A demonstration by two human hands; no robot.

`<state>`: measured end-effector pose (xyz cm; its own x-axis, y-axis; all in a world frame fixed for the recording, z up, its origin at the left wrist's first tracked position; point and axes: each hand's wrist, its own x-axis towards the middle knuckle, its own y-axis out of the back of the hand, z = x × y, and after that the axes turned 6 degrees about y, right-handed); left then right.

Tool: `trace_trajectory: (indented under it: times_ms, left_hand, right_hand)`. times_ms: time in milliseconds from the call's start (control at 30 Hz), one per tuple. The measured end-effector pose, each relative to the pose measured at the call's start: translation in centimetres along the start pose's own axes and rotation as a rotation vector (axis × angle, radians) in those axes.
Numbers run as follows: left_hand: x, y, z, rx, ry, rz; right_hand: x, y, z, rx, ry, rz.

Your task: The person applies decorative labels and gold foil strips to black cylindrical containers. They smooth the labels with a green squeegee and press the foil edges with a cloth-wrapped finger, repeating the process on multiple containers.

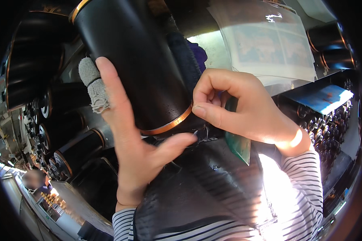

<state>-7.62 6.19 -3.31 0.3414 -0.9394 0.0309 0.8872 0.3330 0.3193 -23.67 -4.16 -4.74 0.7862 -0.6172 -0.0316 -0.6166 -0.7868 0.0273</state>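
Observation:
A large matte black cylinder (pixel 132 60) with a copper-coloured band (pixel 169 125) round its near end lies tilted in front of me. Along its left side my left hand (pixel 136 148) is open, fingers stretched out and thumb spread below the band. A grey knitted cover (pixel 94 84) wraps one of its fingers. My right hand (pixel 245 108) is closed, thumb and forefinger pinched beside the band's right end. What the fingertips pinch, if anything, is too small to make out. A green translucent pointed piece (pixel 238 148) shows inside the curled fingers and sticks out below the palm.
Dark and purple cloth (pixel 197 56) lies right of the cylinder. Translucent sheets (pixel 269 44) are spread beyond it. More black cylinders (pixel 82 150) stand racked at left, others (pixel 330 46) at far right. A blue sheet (pixel 321 98) rests over rows of metal parts. A person (pixel 40 182) is far off at left.

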Motion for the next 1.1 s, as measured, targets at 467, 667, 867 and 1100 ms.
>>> trace_trajectory:
  times_ms: [467,667,867,1100]
  left_hand:
    - [0.2,2.1,-1.1,-0.003,-0.047,-0.104]
    - [0.1,2.6,-3.0,0.292,-0.1,0.087]
    - [0.4,1.0,-0.7,0.719,-0.396,0.112]
    - [0.3,-0.1,-1.5,0.835,-0.3,0.181]
  right_hand:
    - [-0.2,-0.5,-0.3,-0.057,-0.042,-0.017]
    - [0.5,5.0,2.1,0.323,-0.152,0.471]
    - [-2.6,-2.2,-3.3,-0.265,0.179,0.35]
    - [-2.6,-3.2,-0.4,-0.173,0.059,0.461]
